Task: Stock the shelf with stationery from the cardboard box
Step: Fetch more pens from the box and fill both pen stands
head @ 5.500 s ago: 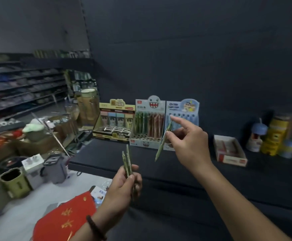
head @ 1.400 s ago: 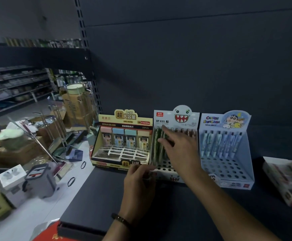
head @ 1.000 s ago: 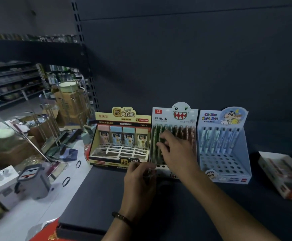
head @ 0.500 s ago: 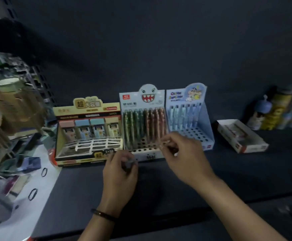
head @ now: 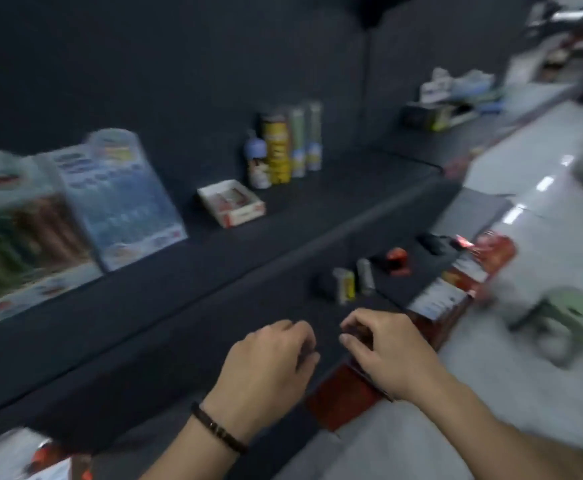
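Heavy motion blur throughout. White display box of green and brown pens (head: 16,237): smeared, cut by the left edge, print unreadable. Left hand (head: 269,368), right hand (head: 387,351): fingers (head: 293,329) curl under, tips hidden, contents indiscernible. Flat red carton (head: 338,400): partly behind the right wrist.

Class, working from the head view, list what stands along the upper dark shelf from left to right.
Display of green and brown pens → pale blue pen display → low white box → blue-capped bottle → yellow can → two pale tubes.
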Tool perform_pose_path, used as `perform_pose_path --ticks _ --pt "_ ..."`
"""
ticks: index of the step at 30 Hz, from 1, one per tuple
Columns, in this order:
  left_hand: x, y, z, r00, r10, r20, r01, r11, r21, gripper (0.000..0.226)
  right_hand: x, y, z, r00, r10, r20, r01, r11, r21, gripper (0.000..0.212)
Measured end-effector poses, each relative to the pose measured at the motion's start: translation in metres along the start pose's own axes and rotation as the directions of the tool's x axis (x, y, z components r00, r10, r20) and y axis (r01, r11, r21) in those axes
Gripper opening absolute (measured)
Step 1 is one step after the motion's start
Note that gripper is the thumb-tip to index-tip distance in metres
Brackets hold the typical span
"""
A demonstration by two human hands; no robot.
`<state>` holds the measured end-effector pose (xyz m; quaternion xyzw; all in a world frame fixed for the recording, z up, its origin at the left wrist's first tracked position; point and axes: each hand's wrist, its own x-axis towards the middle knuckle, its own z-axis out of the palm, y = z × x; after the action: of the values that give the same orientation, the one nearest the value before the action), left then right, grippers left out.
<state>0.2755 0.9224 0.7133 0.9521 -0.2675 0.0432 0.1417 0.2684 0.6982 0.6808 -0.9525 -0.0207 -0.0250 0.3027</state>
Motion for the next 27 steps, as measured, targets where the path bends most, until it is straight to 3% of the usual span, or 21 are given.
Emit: perform_pose_path --ticks 5,9,12,19,23,27 --pt "0.048 0.161 0.118 0.914 0.239 0.329 -0.234 0.971 -0.054 0.025 -0.139 0.180 -0.060 0.928 0.373 0.017 -0.374 0.927 0.027 0.009" --pt "0.066 0.281 0.205 0.749 0.375 0.546 -0.368 0.921 -0.128 0.023 -0.245 0.290 -0.088 0.781 0.623 0.052 -0.623 0.770 0.139 0.023" --pt "0.074 0.358 0.263 0.598 0.441 0.670 -0.463 0.872 -0.160 0.027 -0.312 0.358 -0.098 0.625 0.778 0.059 -0.774 0.609 0.171 0.022" --pt "0.114 0.494 0.398 0.302 0.490 0.818 -0.596 0.767 -0.239 0.026 -0.413 0.496 -0.112 0.297 0.943 0.153 -0.950 0.275 0.150 0.037" --pt "0.142 0.551 0.484 0.167 0.497 0.851 -0.587 0.744 -0.320 0.018 -0.441 0.574 -0.110 0.156 0.971 0.183 -0.985 0.138 0.103 0.038" --pt "0.157 0.592 0.577 0.057 0.453 0.890 -0.538 0.765 -0.354 0.017 -0.451 0.671 -0.094 0.087 0.965 0.247 -0.991 0.060 0.116 0.037"
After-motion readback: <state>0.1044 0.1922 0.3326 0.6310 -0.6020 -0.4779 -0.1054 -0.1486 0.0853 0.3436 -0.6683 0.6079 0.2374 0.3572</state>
